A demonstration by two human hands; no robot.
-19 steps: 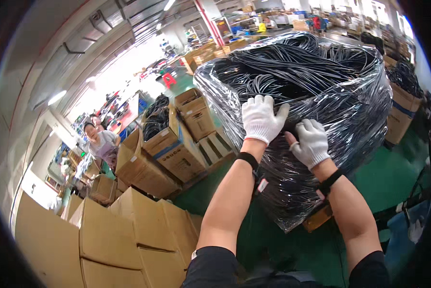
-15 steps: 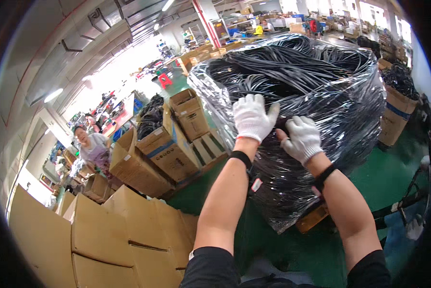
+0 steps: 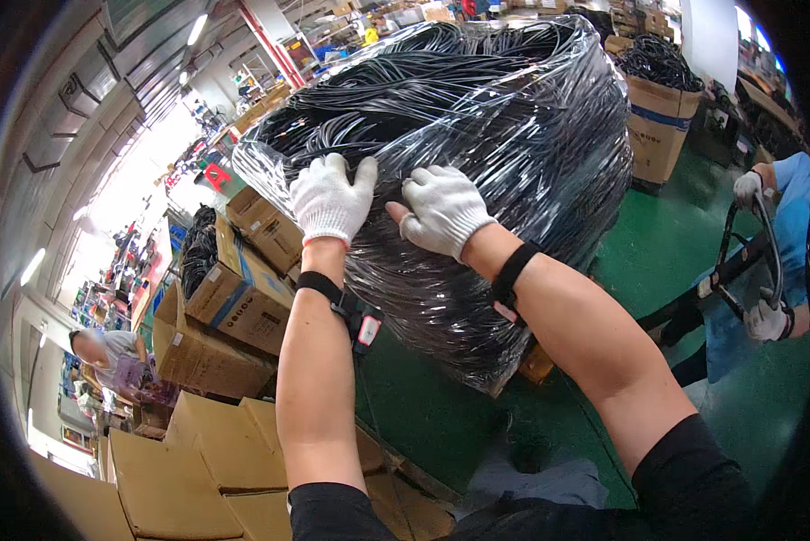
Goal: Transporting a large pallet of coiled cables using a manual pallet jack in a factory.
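A large heap of black cables [image 3: 396, 86] stands before me, wrapped round its sides in shiny clear plastic film [image 3: 549, 171]. My left hand [image 3: 333, 200], in a white knit glove, lies against the near upper edge of the wrap, its thumb spread from the fingers. To its right, my right hand [image 3: 446, 212] presses on the film with its fingers bent a little; its glove leaves the thumb tip bare. Neither hand visibly holds anything. Part of a wooden pallet [image 3: 537, 363] shows under the heap.
At right, a co-worker in blue grips a black looped handle [image 3: 769, 239] with gloved hands. Cartons [image 3: 166, 473] stand at lower left, with cable-filled boxes [image 3: 243, 293] beyond. Another cable-filled box [image 3: 659, 131] is at far right. A person [image 3: 116, 361] is at left. The floor [image 3: 635, 234] is green.
The view has swung right, so the heap and boxes appear farther left. My hands stay against the wrap, slightly wider apart. The co-worker with the looped handle now shows more fully at right.
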